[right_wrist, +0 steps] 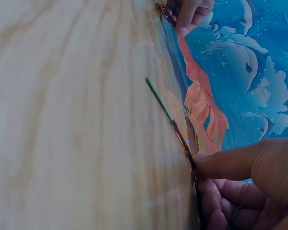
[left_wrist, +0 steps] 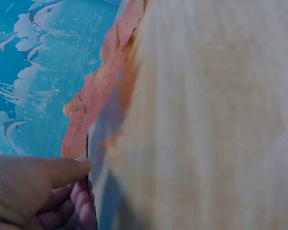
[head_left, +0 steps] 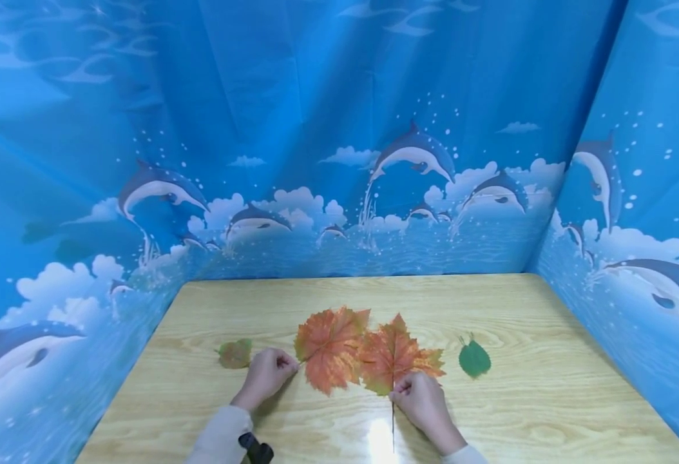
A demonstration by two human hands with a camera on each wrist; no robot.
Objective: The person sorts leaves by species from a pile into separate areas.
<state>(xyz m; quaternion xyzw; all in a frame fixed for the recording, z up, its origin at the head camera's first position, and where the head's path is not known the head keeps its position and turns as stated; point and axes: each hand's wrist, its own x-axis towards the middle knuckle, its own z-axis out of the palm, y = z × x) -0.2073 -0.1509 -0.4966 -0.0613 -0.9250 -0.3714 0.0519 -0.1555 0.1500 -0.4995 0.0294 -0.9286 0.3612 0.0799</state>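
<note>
Two large orange-red leaves with greenish edges lie side by side on the wooden table (head_left: 536, 412), their edges meeting in the head view. My left hand (head_left: 268, 375) pinches the stem of the left orange leaf (head_left: 332, 351) between thumb and fingers, at that leaf's lower left. Below the right orange leaf (head_left: 396, 348), my right hand (head_left: 423, 401) pinches its long, thin stem (right_wrist: 158, 99). This stem extends past the fingers toward the front of the table, with a green tip in the right wrist view. Both leaves appear nearly edge-on in the wrist views.
A small green leaf (head_left: 475, 359) lies to the right of the orange pair. Left of my left hand is a small brownish-green leaf (head_left: 235, 354). A blue dolphin-print curtain (head_left: 328, 129) surrounds the table's back and sides.
</note>
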